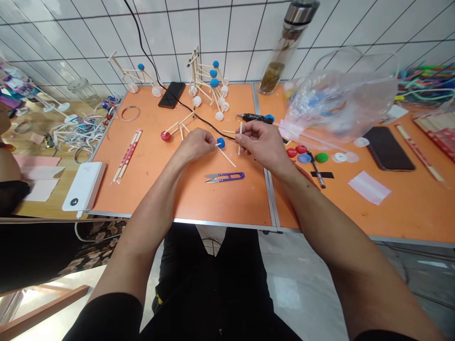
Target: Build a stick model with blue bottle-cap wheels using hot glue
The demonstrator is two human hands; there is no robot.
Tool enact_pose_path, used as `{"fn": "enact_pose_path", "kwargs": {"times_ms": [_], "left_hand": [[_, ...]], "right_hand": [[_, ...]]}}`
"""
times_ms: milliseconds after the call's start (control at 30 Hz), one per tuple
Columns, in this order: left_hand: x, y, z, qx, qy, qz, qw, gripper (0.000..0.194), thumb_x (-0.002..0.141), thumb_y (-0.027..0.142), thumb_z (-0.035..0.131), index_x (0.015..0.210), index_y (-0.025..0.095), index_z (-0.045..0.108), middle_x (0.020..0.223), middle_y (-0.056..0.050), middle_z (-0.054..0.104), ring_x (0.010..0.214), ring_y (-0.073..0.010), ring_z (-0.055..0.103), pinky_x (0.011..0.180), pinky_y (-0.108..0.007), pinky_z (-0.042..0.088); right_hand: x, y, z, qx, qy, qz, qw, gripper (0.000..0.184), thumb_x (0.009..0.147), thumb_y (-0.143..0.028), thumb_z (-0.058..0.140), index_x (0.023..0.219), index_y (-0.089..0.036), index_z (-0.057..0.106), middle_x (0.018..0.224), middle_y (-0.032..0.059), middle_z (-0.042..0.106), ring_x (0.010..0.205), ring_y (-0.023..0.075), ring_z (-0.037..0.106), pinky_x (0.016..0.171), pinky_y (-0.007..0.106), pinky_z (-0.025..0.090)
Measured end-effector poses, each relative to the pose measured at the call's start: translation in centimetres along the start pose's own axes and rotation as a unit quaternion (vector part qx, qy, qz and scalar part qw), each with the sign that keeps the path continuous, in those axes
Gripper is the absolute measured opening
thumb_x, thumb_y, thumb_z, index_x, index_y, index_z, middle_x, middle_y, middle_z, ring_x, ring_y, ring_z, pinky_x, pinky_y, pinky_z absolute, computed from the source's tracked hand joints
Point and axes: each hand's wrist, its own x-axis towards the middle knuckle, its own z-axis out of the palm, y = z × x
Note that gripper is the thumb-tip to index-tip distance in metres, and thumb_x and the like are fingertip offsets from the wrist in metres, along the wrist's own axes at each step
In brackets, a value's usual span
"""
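My left hand (196,145) is closed in a pinch at the end of a small piece with a blue bottle cap (221,142) on a thin stick. A loose-looking wooden stick (226,157) slants down from beside that cap; whether it is joined cannot be made out. Between the thumb and fingers of my right hand (262,143) is an upright wooden stick (241,135). Another short stick (229,131) points left from near those fingertips. Purple-handled thread snips (225,177) lie in front of both hands. Behind my left hand stands a stick frame with a red cap (165,136).
Stick models with blue and white caps (213,83) stand by the tiled wall, with a black phone (171,94) and cable. A black glue gun-like tool (255,118), a plastic bag (337,104), loose caps (322,157) and another phone (390,148) lie right. A power bank (84,186) sits left.
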Motion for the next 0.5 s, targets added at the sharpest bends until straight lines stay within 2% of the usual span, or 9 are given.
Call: {"fn": "enact_pose_path", "kwargs": {"times_ms": [133,300,400,500], "left_hand": [[-0.1,0.2,0.3,-0.004,-0.012,0.026,1.000,0.022,0.080,0.039,0.082,0.072,0.020,0.074,0.071,0.000,0.064,0.068,-0.0142,0.049,0.067,-0.034,0.034],[-0.2,0.5,0.8,-0.013,-0.010,0.042,0.999,0.017,0.079,0.035,0.077,0.072,0.020,0.076,0.072,-0.001,0.068,0.072,-0.0158,0.055,0.070,-0.034,0.040],[-0.4,1.0,1.1,-0.011,-0.015,0.046,0.999,0.018,0.081,0.035,0.079,0.074,0.019,0.079,0.074,-0.002,0.071,0.072,-0.0158,0.056,0.070,-0.033,0.041],[-0.6,1.4,1.3,-0.011,-0.019,0.050,0.999,0.017,0.081,0.034,0.081,0.076,0.017,0.082,0.075,-0.003,0.073,0.072,-0.0155,0.057,0.070,-0.033,0.042]], "right_hand": [[0.0,0.2,-0.1,0.030,0.007,0.001,1.000,0.035,0.091,-0.056,0.088,0.091,-0.028,0.068,0.088,0.0042,0.076,0.075,0.0208,0.072,0.067,0.036,0.060],[-0.1,0.4,-0.2,-0.013,0.012,-0.009,1.000,0.038,0.099,-0.065,0.078,0.096,-0.027,0.071,0.095,0.0066,0.078,0.086,0.0253,0.078,0.072,0.040,0.065],[-0.2,-0.1,-0.1,-0.028,0.033,-0.016,0.999,0.042,0.100,-0.070,0.076,0.104,-0.028,0.072,0.099,0.0067,0.078,0.090,0.0257,0.079,0.072,0.039,0.065],[-0.4,-0.6,0.0,-0.020,0.061,-0.026,0.998,0.040,0.102,-0.067,0.075,0.112,-0.029,0.072,0.104,0.0069,0.080,0.089,0.0245,0.079,0.073,0.038,0.065]]}}
